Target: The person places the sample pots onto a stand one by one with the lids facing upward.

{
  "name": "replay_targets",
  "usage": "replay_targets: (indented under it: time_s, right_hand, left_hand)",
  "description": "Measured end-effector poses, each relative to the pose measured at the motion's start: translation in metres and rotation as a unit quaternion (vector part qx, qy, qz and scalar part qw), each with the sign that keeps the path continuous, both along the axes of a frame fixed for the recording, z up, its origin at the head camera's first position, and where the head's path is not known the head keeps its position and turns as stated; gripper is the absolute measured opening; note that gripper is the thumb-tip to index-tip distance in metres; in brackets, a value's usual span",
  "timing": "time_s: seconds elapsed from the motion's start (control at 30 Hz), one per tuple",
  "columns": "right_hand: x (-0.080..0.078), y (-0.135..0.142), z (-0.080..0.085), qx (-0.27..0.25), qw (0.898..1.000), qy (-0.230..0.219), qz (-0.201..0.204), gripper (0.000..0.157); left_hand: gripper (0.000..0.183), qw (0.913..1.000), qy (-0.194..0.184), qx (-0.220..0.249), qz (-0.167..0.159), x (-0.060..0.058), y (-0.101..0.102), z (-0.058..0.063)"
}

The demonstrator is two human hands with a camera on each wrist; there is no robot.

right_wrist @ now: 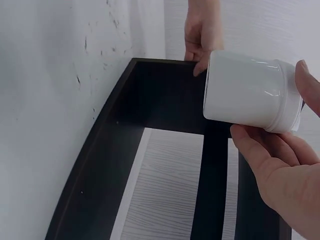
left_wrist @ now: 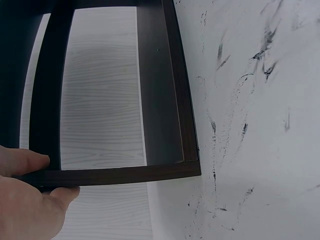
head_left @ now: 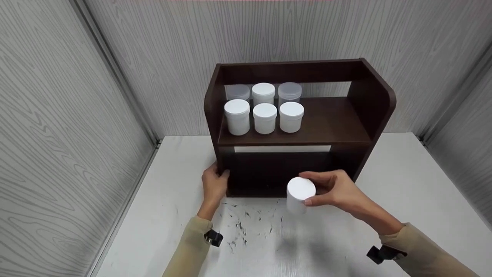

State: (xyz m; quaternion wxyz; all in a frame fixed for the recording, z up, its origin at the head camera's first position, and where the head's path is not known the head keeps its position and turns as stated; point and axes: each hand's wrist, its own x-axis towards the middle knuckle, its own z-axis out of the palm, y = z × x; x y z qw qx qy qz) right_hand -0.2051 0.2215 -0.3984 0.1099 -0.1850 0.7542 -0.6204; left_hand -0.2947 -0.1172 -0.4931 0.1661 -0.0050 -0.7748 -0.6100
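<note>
My right hand (head_left: 340, 192) pinches a white lidded jar (head_left: 296, 206) near its lid, thumb on one side and fingers on the other. The jar is upright in front of the lower level of a dark brown two-level shelf (head_left: 296, 144). In the right wrist view the jar (right_wrist: 245, 90) appears sideways, its lid between thumb and fingers (right_wrist: 255, 150). My left hand (head_left: 215, 184) grips the shelf's left side panel, with the thumb on the inner face. The left wrist view shows that hand (left_wrist: 30, 200) pinching the panel's edge.
On the upper level, at the left, several jars stand in two rows: white ones (head_left: 265, 117) in front, a white one (head_left: 263, 92) and clear-looking ones (head_left: 290, 92) behind. Dark smudges (head_left: 240, 227) mark the white table (head_left: 173, 169). Grey wood-grain walls (head_left: 173, 57) enclose the table.
</note>
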Motion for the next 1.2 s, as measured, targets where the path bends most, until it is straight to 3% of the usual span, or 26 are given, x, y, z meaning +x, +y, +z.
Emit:
replay_targets:
  time_s: [0.27, 0.7, 0.93, 1.2]
  right_hand:
    - [-0.002, 0.007, 0.021, 0.015, 1.0, 0.008, -0.01, 0.073]
    - [-0.008, 0.019, 0.064, -0.004, 0.999, 0.022, -0.034, 0.067]
    - [-0.015, 0.025, 0.089, -0.008, 0.997, 0.043, -0.059, 0.068]
    - [-0.029, 0.032, 0.104, -0.006, 0.995, 0.056, -0.079, 0.064]
  left_hand:
    - [0.034, 0.9999, 0.006, 0.003, -0.014, 0.0, -0.001, -0.001]
    - [0.033, 1.0, -0.002, -0.003, -0.004, -0.001, -0.002, -0.001]
    - [0.035, 1.0, 0.002, -0.005, -0.004, -0.001, -0.001, -0.001]
    - [0.045, 0.9998, -0.008, -0.016, -0.007, -0.001, 0.0, 0.0]
